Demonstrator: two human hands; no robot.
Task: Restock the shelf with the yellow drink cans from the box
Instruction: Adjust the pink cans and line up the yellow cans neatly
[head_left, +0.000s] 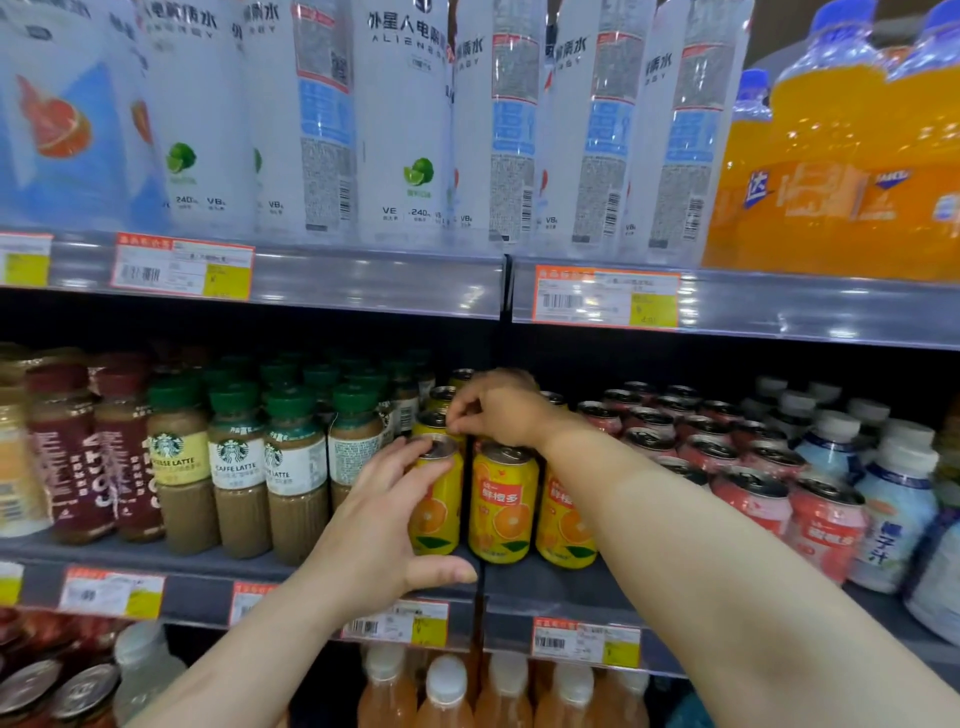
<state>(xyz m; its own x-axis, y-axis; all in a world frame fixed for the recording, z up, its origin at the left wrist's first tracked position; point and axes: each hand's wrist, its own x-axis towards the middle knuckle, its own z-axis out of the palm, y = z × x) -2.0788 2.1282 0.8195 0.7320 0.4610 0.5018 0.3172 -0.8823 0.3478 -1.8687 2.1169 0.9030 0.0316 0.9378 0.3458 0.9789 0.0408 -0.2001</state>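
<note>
Three glossy yellow cans (503, 504), round-topped with orange prints, front the grey middle shelf (545, 584), more queued behind. Left hand (384, 525) wraps loosely round the leftmost can (439, 499), fingers curled at its rim, thumb out below; right hand (496, 408) reaches deeper, fingertips pinching a rear can (434, 421). Coffee bottles (239, 467) stand left, red cans (753, 478) right.
</note>
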